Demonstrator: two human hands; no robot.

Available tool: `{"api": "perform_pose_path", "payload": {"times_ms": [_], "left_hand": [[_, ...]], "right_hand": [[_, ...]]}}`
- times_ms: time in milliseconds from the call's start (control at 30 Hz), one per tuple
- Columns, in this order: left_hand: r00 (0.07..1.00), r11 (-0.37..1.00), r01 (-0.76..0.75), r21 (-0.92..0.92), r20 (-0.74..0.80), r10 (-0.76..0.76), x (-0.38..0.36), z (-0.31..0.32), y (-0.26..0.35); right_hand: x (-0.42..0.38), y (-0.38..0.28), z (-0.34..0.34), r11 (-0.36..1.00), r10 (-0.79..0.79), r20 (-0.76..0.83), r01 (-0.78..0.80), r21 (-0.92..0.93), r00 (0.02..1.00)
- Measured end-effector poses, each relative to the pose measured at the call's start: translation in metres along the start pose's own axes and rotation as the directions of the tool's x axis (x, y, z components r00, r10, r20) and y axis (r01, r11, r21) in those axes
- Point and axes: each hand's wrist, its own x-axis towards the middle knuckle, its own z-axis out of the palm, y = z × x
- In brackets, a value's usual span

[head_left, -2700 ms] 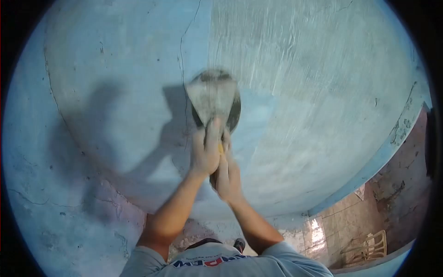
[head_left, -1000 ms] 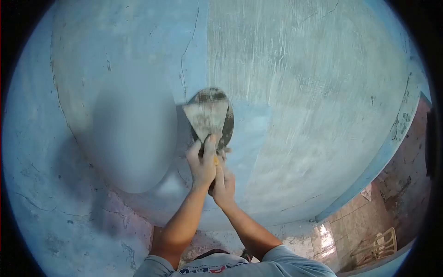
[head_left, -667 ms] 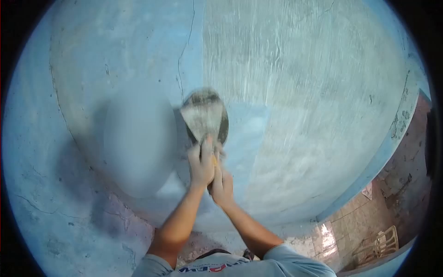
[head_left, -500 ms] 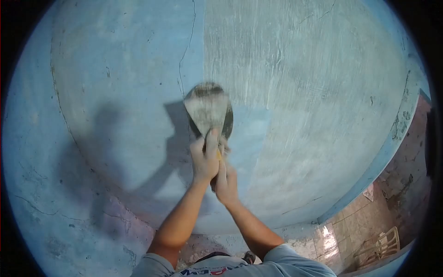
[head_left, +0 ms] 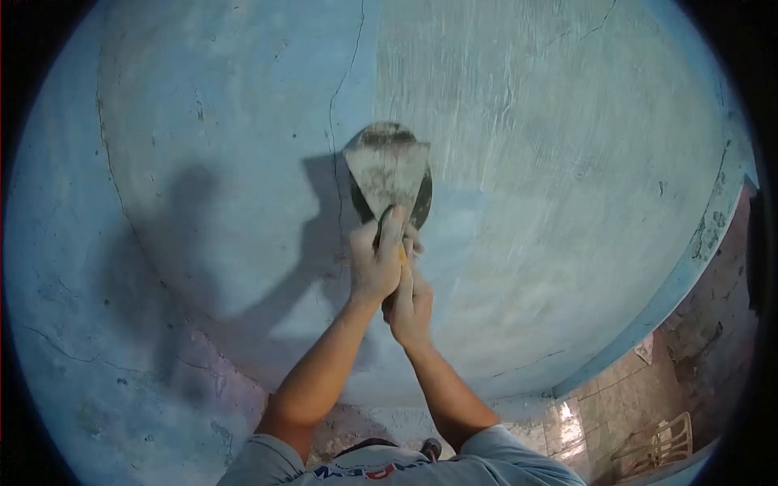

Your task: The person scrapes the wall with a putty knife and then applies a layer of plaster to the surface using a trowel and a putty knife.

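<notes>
Before the blue wall [head_left: 243, 105], my left hand [head_left: 378, 259] is closed round the base of a wide triangular scraper blade [head_left: 389, 168]. Its metal face is smeared with grey-white material. Behind the blade shows a dark rounded tool [head_left: 421, 202], its handle running down into my right hand [head_left: 412, 304]. The fingers of my right hand are wrapped round that handle, just below and right of my left hand. A bit of yellow shows between the two hands. The blade overlaps the dark tool; whether they touch is unclear.
Pale whitish coating [head_left: 567, 162] covers the wall's right part, with a bluer patch beside the hands. Thin cracks run down the wall. At the lower right are a tiled floor [head_left: 624, 389] and a light-coloured chair [head_left: 668, 441]. A shoe [head_left: 431, 448] shows below.
Both hands and the tools have shifted right and slightly up in the view. The wall features have also moved a little right. Both hands still hold their tools.
</notes>
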Motion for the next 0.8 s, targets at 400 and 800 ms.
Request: {"api": "perform_pose_path", "payload": {"times_ms": [400, 800], "left_hand": [[0.999, 0.999, 0.038, -0.023, 0.014, -0.038, 0.020, 0.007, 0.024], [1.000, 1.000, 0.010, 0.013, -0.013, -0.010, 0.004, 0.008, 0.016]], "right_hand": [[0.019, -0.019, -0.001, 1.000, 0.003, 0.029, -0.003, -0.004, 1.000], [0.008, -0.002, -0.010, 0.997, -0.022, 0.032, 0.025, -0.076, 0.999]]}}
